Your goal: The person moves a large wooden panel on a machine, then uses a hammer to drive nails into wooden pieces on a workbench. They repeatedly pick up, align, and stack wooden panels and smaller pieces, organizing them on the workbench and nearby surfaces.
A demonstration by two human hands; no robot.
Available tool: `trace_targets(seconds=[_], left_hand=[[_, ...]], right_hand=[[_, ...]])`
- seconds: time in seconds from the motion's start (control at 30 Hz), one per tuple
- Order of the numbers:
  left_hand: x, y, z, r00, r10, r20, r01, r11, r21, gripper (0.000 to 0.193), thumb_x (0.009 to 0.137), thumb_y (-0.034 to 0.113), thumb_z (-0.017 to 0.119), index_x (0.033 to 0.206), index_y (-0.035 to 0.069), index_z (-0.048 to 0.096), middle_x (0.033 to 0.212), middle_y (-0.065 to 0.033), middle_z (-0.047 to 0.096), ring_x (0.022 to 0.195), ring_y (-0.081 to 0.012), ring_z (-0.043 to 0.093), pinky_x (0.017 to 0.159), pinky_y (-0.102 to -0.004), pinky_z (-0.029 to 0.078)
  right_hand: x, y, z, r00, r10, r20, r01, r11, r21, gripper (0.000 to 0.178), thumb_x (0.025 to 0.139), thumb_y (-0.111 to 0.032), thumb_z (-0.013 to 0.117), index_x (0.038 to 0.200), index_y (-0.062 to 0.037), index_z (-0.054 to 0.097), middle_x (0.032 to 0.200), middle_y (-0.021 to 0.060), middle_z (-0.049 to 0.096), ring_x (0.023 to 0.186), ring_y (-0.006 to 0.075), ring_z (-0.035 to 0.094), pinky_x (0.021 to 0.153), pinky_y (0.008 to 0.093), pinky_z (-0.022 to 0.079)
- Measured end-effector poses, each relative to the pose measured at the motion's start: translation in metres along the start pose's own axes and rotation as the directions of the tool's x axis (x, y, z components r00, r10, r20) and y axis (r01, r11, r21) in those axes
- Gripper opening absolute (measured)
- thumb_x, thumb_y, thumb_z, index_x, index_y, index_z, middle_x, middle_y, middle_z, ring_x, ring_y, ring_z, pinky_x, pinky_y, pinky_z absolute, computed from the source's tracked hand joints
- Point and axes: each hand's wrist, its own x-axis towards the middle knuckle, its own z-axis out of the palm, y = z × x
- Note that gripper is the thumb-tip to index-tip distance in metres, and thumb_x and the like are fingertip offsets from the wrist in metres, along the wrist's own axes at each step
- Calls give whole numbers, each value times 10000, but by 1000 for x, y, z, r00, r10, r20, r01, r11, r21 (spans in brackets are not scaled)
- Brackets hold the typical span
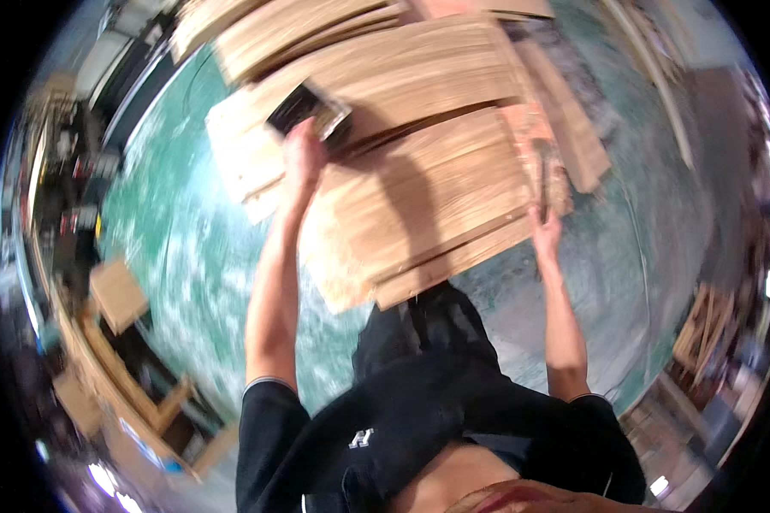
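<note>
My left hand (pixel 304 158) grips the near edge of a small black box-shaped container (pixel 295 104), held above the left side of the wooden boards. Its inside is too blurred to make out. On the right, my right hand (pixel 546 231) is closed round a slim-handled tool (pixel 542 175) that points away from me. A wider brownish head tops the tool, and motion blur hides its exact kind. Below both hands lie light wooden panels (pixel 436 184) in stacks, the nearest just in front of my legs. Another wooden panel (pixel 385 73) lies beyond it.
More panels (pixel 291 38) are stacked at the far side. An orange-pink surface (pixel 522 120) and a loose board (pixel 565 120) show to the right of the stacks. On the green, dusty floor (pixel 180 239) stands a cardboard box (pixel 118 295) at left; a wooden frame (pixel 703 329) is at right.
</note>
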Motion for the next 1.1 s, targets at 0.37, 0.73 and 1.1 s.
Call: trace_targets(seconds=[0.37,0.73,1.1], left_hand=[[78,-45,82,602,103,792,-454,860,233,158,868,39,509,862,-61,632,858,-272,677,847,-430,675,683,-512,556],[82,-124,77,773,-114,624,-332,765,551,267,842,267,702,939,26,643,806,-142,687,717,-333,663,628,-444,535],[36,28,37,945,-197,263,239,961,-139,242,866,295,701,944,77,630,782,-82,655,626,-231,606,558,-375,504]], right_hand=[[-223,-5,-61,901,433,-9,-413,852,-322,262,900,-320,621,1111,-165,611,912,132,665,873,365,644,719,486,487],[-271,-5,-42,819,573,-1,-558,798,-228,383,878,-382,632,1210,-194,610,1040,122,676,964,338,649,772,479,502],[-263,14,-95,937,338,-83,-348,920,-182,347,905,-322,636,1211,-161,605,912,145,684,844,345,663,704,467,502]])
